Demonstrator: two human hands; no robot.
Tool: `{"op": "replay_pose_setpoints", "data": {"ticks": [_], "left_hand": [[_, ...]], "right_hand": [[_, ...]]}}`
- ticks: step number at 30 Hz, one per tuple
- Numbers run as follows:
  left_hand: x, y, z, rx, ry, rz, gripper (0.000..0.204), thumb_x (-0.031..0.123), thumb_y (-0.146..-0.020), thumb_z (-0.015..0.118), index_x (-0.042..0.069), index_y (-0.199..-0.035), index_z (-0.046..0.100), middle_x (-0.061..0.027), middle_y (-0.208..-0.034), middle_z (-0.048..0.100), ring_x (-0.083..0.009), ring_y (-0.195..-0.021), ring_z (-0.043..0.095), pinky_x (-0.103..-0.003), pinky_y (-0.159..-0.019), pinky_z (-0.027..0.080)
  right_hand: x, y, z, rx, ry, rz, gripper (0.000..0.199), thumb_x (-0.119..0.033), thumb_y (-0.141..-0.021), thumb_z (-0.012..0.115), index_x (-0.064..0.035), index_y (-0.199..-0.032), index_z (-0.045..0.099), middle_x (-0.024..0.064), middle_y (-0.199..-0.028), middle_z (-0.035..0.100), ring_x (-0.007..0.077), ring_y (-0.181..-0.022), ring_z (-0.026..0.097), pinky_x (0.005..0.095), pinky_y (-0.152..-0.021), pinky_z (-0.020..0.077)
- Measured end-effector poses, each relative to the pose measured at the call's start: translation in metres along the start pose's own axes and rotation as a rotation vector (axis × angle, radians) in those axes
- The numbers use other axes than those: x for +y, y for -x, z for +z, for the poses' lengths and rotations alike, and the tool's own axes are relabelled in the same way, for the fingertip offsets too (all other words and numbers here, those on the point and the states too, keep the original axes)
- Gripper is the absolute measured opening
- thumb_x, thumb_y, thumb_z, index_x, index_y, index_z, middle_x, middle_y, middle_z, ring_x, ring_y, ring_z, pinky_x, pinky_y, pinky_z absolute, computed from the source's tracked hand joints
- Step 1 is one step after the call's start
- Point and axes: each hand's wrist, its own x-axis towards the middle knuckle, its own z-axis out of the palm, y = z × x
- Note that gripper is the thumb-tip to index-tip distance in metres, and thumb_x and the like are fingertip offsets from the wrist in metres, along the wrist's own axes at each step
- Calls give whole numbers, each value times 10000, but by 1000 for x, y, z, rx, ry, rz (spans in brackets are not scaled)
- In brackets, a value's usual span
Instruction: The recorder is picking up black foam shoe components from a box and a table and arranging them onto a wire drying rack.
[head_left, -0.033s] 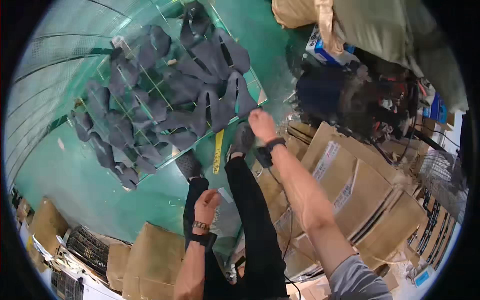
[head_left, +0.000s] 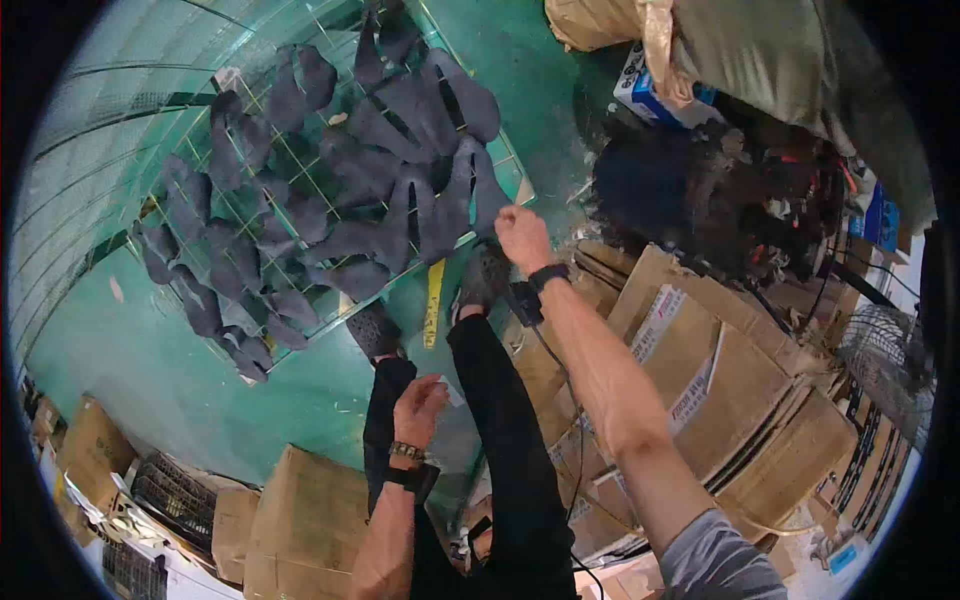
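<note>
1. The right hand [head_left: 520, 236] reaches out over the near right corner of a wire rack [head_left: 505, 160] that lies on the green floor [head_left: 150, 350].
2. Its fingers are curled together at the rack's edge, touching or just beside the nearest dark grey cut piece [head_left: 440, 215]; I cannot tell whether they actually grip it.
3. A black band sits on the right wrist, and a small black device hangs just below it.
4. The left hand [head_left: 418, 408] is held low, above the person's left leg, with fingers bent around a small pale scrap [head_left: 452, 392]; the hold looks light, and the scrap is too small to identify.
5. A beaded bracelet and a black band ring the left wrist.
6. Many dark grey cut pieces cover the rack from its far edge to its near edge, overlapping one another in rough rows.
7. A yellow strip [head_left: 432, 300] lies on the floor just off the rack's near edge, between the person's 2 dark shoes [head_left: 375, 328].
8. Brown cardboard boxes [head_left: 720, 390] are stacked to the right of the right forearm, and more boxes [head_left: 300, 510] stand to the left of the legs.
9. A heap of dark material [head_left: 700, 200] lies beyond the right-hand boxes.
</note>
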Motion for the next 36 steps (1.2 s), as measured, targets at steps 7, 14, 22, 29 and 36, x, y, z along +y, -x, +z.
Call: {"op": "replay_pose_setpoints", "data": {"ticks": [7,14,22,29,36], "left_hand": [[35,-112,54,-16,-294,235,282,163,-955,680,17,-1195,662,-63,-980,742,-145,-889,690,-304,-803,546],[105,-255,69,37,-564,702,333,135,-914,676,71,-1239,646,-137,-1162,693,-246,-1050,683,-349,-878,526],[127,-342,58,-25,-950,772,450,57,-855,660,95,-1302,615,-149,-1271,649,-342,-1168,614,-387,-966,502],[121,-358,51,22,-730,622,386,100,-884,680,83,-1269,653,-136,-1127,723,-233,-995,710,-350,-855,546],[154,-353,66,297,-778,684,188,142,-842,709,82,-1020,711,-108,-864,707,-305,-776,684,-414,-746,541]], "right_hand": [[-15,-109,41,159,168,-120,404,-302,-825,729,-15,-1109,702,244,-1055,700,416,-1036,658,478,-894,519],[10,-143,70,255,317,-325,394,-276,-796,786,-37,-1098,702,213,-1054,627,410,-1054,607,490,-899,496],[-3,-112,68,207,-73,-150,311,-163,-801,775,-17,-1049,657,185,-984,703,382,-946,670,464,-831,502],[-1,-86,48,52,-374,-17,322,-169,-821,734,-5,-1078,628,154,-887,711,299,-821,696,389,-763,522],[6,-103,55,79,-324,-68,355,-160,-822,736,-7,-1125,632,166,-893,716,290,-812,702,390,-757,524]]}}
